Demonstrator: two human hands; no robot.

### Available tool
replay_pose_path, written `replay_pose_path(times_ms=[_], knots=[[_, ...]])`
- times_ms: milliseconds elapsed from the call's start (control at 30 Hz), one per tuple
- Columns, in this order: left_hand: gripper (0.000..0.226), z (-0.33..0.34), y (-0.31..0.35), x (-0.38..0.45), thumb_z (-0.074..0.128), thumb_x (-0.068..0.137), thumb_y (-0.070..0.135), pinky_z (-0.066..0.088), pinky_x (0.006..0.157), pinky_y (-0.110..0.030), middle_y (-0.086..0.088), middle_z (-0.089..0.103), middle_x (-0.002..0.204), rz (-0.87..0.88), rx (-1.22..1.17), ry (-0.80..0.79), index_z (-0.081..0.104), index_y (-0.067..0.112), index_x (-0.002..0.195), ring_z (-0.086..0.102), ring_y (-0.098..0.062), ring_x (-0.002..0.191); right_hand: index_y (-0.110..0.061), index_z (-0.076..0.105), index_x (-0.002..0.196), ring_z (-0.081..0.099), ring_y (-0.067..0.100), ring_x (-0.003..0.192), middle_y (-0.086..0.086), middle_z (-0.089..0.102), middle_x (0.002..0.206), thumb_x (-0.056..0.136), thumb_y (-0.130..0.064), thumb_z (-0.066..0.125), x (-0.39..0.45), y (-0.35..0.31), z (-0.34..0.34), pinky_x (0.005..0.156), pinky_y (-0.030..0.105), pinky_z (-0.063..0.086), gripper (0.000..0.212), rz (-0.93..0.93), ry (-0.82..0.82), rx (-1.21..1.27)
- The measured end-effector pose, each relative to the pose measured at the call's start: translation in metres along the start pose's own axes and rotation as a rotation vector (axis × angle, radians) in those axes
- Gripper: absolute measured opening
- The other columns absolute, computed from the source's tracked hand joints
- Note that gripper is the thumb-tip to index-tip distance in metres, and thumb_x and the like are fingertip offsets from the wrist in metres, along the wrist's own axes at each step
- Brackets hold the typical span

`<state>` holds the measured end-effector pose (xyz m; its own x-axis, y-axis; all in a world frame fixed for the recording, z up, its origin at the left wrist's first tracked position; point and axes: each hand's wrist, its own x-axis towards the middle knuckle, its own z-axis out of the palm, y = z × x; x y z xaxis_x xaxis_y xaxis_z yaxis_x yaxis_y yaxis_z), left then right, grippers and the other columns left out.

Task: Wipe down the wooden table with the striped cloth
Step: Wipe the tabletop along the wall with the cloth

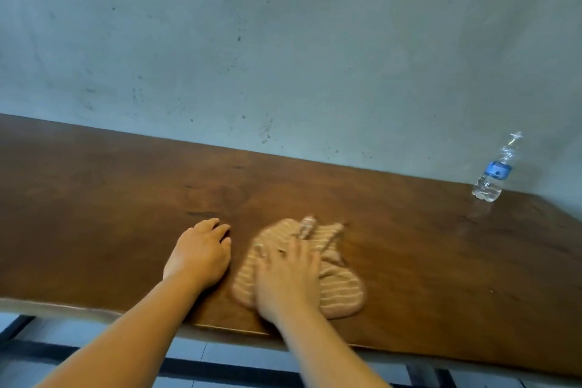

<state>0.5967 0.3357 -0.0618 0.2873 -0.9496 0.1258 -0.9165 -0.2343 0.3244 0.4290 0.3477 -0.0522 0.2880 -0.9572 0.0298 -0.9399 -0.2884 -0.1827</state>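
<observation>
A long dark wooden table (110, 198) runs across the view against a wall. The striped cloth (341, 293), tan with pale lines, lies bunched near the table's front edge. My right hand (288, 280) presses flat on top of the cloth, fingers spread and blurred by motion. My left hand (201, 253) rests on the bare wood just left of the cloth, fingers curled down, holding nothing.
A clear plastic water bottle (494, 172) with a blue label stands upright at the far right, near the wall. A grey-green wall (283, 41) backs the table. Below the front edge, a dark frame and pale floor show.
</observation>
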Motion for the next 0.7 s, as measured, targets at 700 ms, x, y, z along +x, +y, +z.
replay_pose_path(times_ms=[700], knots=[[0.058,0.001,0.003,-0.001,0.035,0.097,0.054,0.025,0.115,-0.035,0.004,0.029,0.157,-0.025,0.031,0.008,0.036,0.024,0.148,0.027,-0.017,0.143,-0.028,0.008,0.158,0.008,0.028,0.151,0.006,0.009,0.166,0.101,-0.045,0.02,-0.018,0.183,-0.033,0.122,0.049,0.005,0.061,0.481,0.052,-0.044]])
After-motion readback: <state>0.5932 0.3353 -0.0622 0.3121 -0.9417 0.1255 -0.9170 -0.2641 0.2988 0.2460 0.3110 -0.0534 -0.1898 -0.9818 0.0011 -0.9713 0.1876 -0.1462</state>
